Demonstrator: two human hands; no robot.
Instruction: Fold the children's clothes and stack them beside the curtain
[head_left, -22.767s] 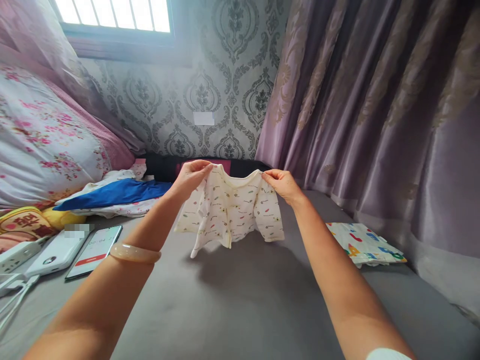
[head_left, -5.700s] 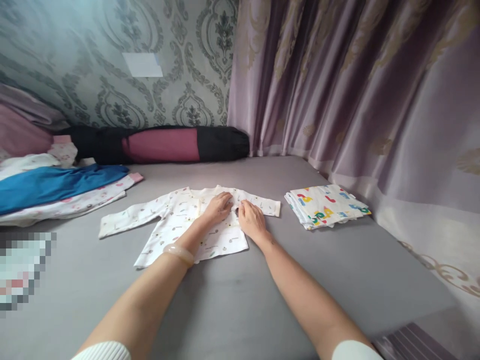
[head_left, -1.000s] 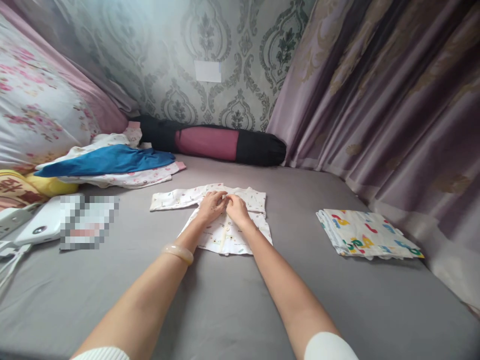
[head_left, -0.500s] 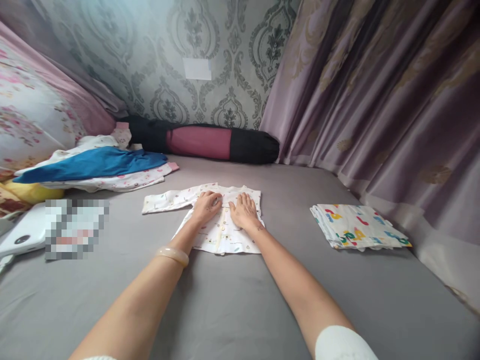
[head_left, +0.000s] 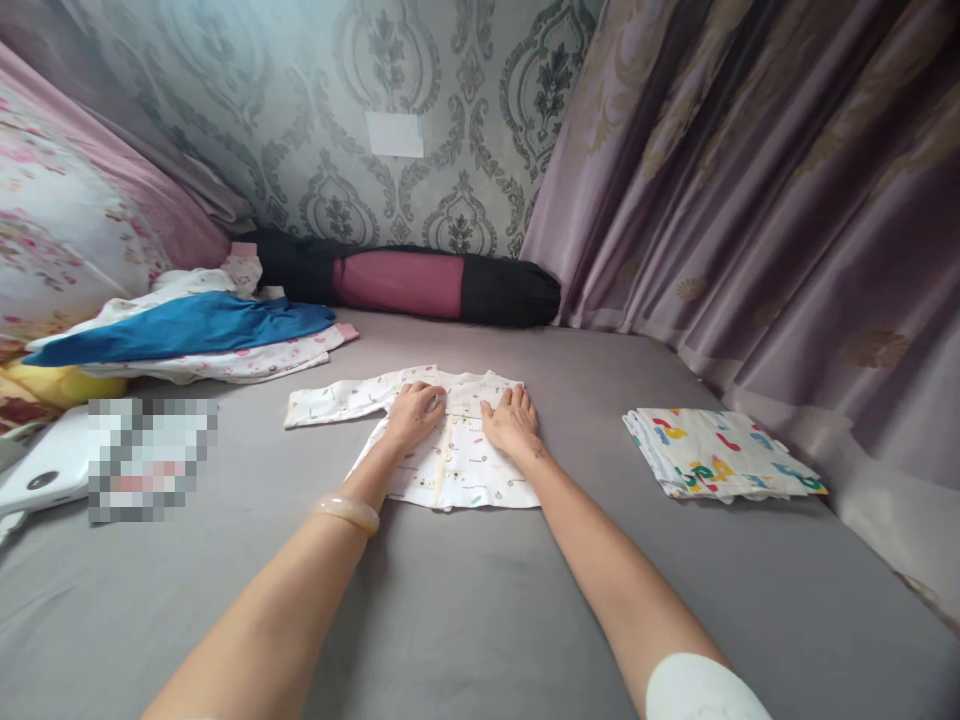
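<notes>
A small white buttoned shirt (head_left: 465, 470) with a tiny coloured print lies spread on the grey bed. Its left sleeve (head_left: 330, 402) stretches out to the side; the right sleeve cannot be seen. My left hand (head_left: 414, 412) rests on the upper left of the shirt, fingers slightly bent and thumb apart. On the upper right, near the shirt's side edge, my right hand (head_left: 511, 420) lies flat with its fingers stretched out. Both hands touch the cloth, and neither grasps anything that I can see.
A folded white cloth with coloured shapes (head_left: 724, 455) lies to the right. A blue garment (head_left: 187, 325) tops a clothes pile at back left. Nearer are a white device (head_left: 52, 470) and a blurred item (head_left: 154, 460). A black and maroon roll (head_left: 397, 285) lies along the wall.
My right hand has slid to the right across the shirt, and the shirt's right side now reaches a little further out. My left hand has stayed in place.
</notes>
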